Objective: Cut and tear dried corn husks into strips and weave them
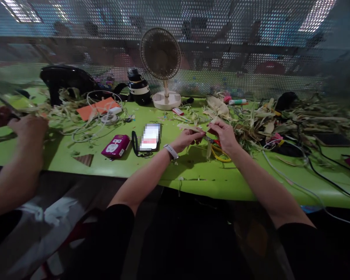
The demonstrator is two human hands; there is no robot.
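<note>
My left hand (189,139), with a white watch on its wrist, pinches a pale strip of dried husk (189,127) above the green table (189,165). Close beside it on the right, my right hand (221,133) has its fingers bent together around something at the husk's end, too small to make out. Scissors with orange and yellow handles (221,155) lie under my right hand, their blades pointing toward my left fingertips. A thin strip of husk hangs down next to the handles.
A phone (150,137), a magenta case (116,146) and a white fan (167,100) stand left of my hands. A dark bottle (139,90) is behind. Husk piles (261,124) and cables spread rightward. Another person's hands (29,124) work at the far left.
</note>
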